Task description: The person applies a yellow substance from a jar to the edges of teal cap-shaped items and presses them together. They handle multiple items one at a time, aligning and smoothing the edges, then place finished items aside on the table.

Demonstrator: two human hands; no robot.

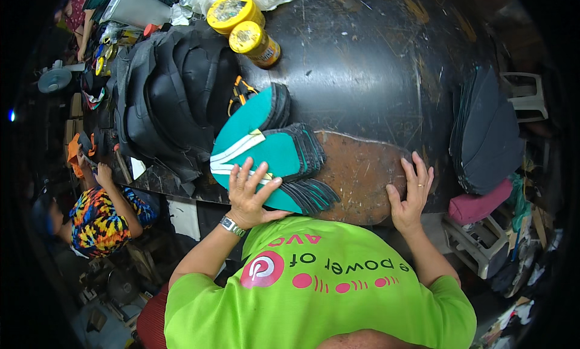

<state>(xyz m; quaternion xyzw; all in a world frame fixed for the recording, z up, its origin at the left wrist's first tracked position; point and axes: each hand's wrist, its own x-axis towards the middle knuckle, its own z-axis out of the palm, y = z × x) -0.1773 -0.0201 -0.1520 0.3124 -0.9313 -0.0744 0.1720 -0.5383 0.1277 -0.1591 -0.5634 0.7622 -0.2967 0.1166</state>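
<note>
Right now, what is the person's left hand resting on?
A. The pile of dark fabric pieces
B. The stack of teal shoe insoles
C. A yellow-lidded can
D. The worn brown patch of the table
B: the left hand lies flat, fingers spread, on the teal insoles, while the right hand rests on the worn brown patch of the table.

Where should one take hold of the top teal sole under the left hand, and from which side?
Probably at its near rounded end, from the person's side. The top teal sole lies flat on a fanned stack; the left hand rests on that end, while the far end overlaps other soles.
</note>
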